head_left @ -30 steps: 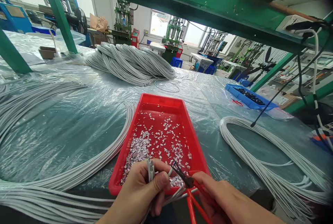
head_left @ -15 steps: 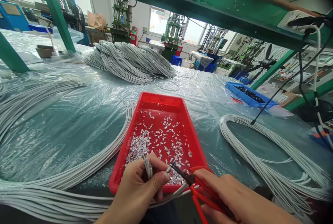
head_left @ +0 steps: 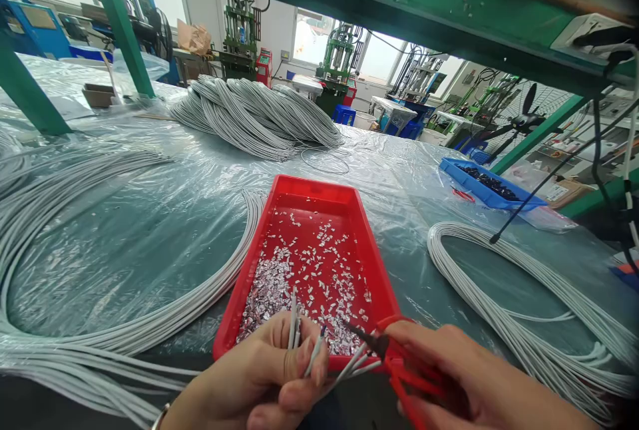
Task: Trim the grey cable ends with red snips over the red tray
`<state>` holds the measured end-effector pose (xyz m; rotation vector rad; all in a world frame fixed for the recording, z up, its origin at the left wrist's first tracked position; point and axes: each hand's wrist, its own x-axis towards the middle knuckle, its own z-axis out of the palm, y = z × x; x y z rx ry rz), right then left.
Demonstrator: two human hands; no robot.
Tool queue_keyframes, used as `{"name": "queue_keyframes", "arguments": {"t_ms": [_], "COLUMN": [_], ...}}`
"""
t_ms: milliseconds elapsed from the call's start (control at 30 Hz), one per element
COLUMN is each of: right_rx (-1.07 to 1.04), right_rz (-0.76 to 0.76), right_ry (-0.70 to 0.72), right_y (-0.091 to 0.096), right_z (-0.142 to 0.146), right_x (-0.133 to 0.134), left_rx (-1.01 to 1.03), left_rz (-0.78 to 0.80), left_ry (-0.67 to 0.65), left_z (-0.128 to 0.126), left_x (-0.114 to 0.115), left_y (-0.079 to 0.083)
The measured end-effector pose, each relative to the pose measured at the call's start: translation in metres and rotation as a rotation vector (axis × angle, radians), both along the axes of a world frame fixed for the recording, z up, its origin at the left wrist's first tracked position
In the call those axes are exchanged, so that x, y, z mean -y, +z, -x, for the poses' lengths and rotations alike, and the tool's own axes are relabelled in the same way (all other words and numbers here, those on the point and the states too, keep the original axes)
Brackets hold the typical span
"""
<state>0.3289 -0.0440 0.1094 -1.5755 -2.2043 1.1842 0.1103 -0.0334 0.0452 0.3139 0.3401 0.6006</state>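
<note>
Several white cables [head_left: 293, 323] are pinched in my left hand [head_left: 272, 367], their ends pointing up over the near edge of the red tray [head_left: 369, 243]. One cable end [head_left: 315, 353] sticks out by my thumb and shows a dark tip. My right hand [head_left: 449, 363] is wrapped round the red handles of scissors [head_left: 372, 340]. The scissor blades point left toward that cable end, apart from it. Silvery foil scraps [head_left: 269, 280] lie scattered in the tray, thickest at its near left. More cable lengths run below my hands, behind the scissors.
Cable bundles [head_left: 200, 303] curve across the plastic-covered table at the left, and a looped cable coil [head_left: 459, 270] lies at the right. A large cable heap [head_left: 259, 114] sits farther back. A blue tray [head_left: 484, 184] holds dark parts. A green beam [head_left: 349, 4] crosses overhead.
The scissors have drawn back right from the cable end, where their tips were touching or close. My left hand has turned, lifting the cable ends more upright. The view has shifted slightly.
</note>
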Motion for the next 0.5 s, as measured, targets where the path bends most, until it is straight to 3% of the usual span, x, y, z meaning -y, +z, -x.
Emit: {"name": "queue_keyframes", "arguments": {"t_ms": [100,167,300,500], "right_rx": [-0.321,-0.544,-0.712,-0.803], "right_rz": [0.037,0.023,-0.096,-0.233], "right_ry": [-0.336,-0.458,-0.608,-0.755], "right_y": [-0.011,-0.018,-0.032,-0.045], "right_z": [0.018,0.037,0.066,0.074], "right_x": [-0.001,-0.001,0.003,0.008], "left_rx": [-0.034,-0.079,-0.258,-0.443], "left_rz": [-0.133,-0.205,-0.338,-0.446], "left_ry": [0.112,0.193,0.315,0.369], "left_z": [-0.006,-0.011,-0.015,-0.018], "left_x": [0.000,0.002,0.007,0.009], "left_y": [-0.004,-0.008,-0.015,-0.014]}}
